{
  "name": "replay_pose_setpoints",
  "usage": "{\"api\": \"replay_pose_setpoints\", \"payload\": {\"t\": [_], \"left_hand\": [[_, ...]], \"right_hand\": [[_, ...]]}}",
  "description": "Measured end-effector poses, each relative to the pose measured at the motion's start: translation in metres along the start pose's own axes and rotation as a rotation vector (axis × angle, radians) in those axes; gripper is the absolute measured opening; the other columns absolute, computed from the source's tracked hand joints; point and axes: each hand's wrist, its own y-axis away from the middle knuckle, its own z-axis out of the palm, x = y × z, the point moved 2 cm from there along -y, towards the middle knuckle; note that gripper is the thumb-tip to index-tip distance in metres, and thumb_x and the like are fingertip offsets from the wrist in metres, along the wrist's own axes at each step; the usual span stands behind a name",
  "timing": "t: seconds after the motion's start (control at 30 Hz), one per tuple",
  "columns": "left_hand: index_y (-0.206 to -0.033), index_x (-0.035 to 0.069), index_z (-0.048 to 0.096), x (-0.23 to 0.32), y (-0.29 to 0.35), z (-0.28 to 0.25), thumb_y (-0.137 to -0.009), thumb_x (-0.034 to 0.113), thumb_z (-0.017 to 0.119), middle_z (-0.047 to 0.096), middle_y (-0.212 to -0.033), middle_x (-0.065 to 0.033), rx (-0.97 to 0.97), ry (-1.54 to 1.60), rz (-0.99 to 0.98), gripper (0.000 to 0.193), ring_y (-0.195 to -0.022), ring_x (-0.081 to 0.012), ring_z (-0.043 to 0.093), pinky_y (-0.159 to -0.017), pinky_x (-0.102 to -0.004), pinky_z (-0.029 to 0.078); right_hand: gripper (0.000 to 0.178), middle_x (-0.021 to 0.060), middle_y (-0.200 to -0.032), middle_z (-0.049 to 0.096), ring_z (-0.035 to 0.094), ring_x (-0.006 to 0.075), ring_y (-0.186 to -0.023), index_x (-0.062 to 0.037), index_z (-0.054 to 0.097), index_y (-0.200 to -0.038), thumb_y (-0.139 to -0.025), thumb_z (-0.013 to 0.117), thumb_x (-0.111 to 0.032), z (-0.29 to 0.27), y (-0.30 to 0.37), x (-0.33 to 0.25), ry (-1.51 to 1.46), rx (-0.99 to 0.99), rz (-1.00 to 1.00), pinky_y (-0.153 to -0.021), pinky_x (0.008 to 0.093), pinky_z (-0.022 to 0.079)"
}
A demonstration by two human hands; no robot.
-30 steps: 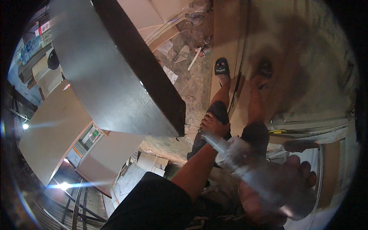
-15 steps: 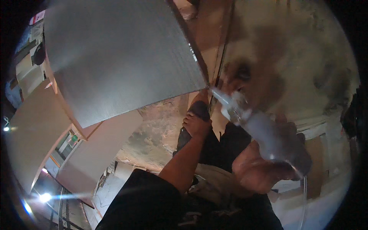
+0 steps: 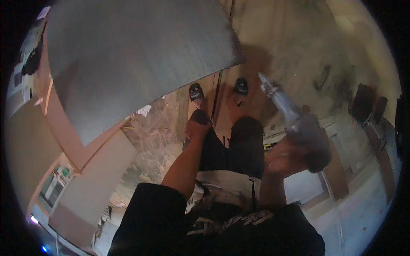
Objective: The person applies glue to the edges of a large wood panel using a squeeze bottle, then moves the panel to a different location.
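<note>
My right hand [image 3: 301,151] grips a pale grey pistol-shaped tool [image 3: 285,104] with a narrow, tapering tip; its exact kind does not show. The tip points up and left, a short gap away from the near right corner of a large dark grey panel [image 3: 145,59]. A thin cord seems to hang below the hand. My left hand [image 3: 197,129] lies over my left knee and holds no tool; its fingers are partly in shadow.
Pale brown boards [image 3: 92,187] lie to the left. Debris covers the stained floor [image 3: 149,158] beside my legs. Dark items [image 3: 365,102] and a white box-like thing [image 3: 303,186] are on the right. My two dark shoes [image 3: 241,85] are beyond my knees.
The tool's tip, earlier at the panel's corner, is now apart from it. My right hand has drawn back a little. The view has shifted, showing both shoes; my left hand stays at the knee.
</note>
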Motion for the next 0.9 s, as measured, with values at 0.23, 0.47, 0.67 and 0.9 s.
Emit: {"api": "replay_pose_setpoints", "payload": {"t": [0.23, 0.47, 0.67, 0.9], "left_hand": [[-0.125, 0.000, 0.051, -0.024, -0.007, -0.012, -0.064, 0.056, 0.074, 0.061, -0.120, -0.0193, -0.048, -0.179, -0.105, 0.086, -0.111, -0.0359, 0.060, -0.094, -0.0459, 0.049], [-0.128, 0.003, 0.050, -0.034, -0.015, -0.031, -0.066, 0.054, 0.073, 0.058, -0.123, -0.0182, -0.110, -0.338, -0.035, 0.084, -0.112, -0.0348, 0.059, -0.095, -0.0449, 0.048], [-0.128, 0.004, 0.050, -0.023, -0.021, -0.034, -0.067, 0.053, 0.074, 0.059, -0.121, -0.0176, -0.116, -0.338, -0.030, 0.082, -0.111, -0.0347, 0.060, -0.095, -0.0450, 0.048], [-0.129, 0.004, 0.050, -0.031, -0.029, -0.028, -0.067, 0.052, 0.074, 0.059, -0.121, -0.0175, -0.087, -0.323, -0.012, 0.082, -0.111, -0.0351, 0.060, -0.095, -0.0454, 0.048]], "right_hand": [[0.047, 0.0145, -0.145, 0.039, 0.039, 0.0275, -0.133, 0.0000, 0.040, -0.138, -0.100, 0.043, -0.027, 0.049, 0.041, -0.004, -0.086, -0.010, -0.115, -0.109, 0.0419, 0.035], [0.047, 0.0155, -0.144, 0.040, 0.041, 0.0282, -0.131, 0.0010, 0.040, -0.137, -0.099, 0.044, -0.028, 0.055, 0.049, -0.015, -0.122, 0.008, -0.122, -0.108, 0.0420, 0.036], [0.048, 0.0164, -0.143, 0.041, 0.042, 0.0287, -0.130, 0.0019, 0.041, -0.136, -0.099, 0.044, -0.029, 0.035, 0.058, -0.019, -0.109, -0.020, -0.113, -0.107, 0.0422, 0.037], [0.049, 0.0175, -0.141, 0.042, 0.043, 0.0294, -0.129, 0.0030, 0.041, -0.135, -0.099, 0.045, -0.030, 0.023, 0.068, -0.028, -0.095, -0.035, -0.110, -0.106, 0.0423, 0.038]]}}
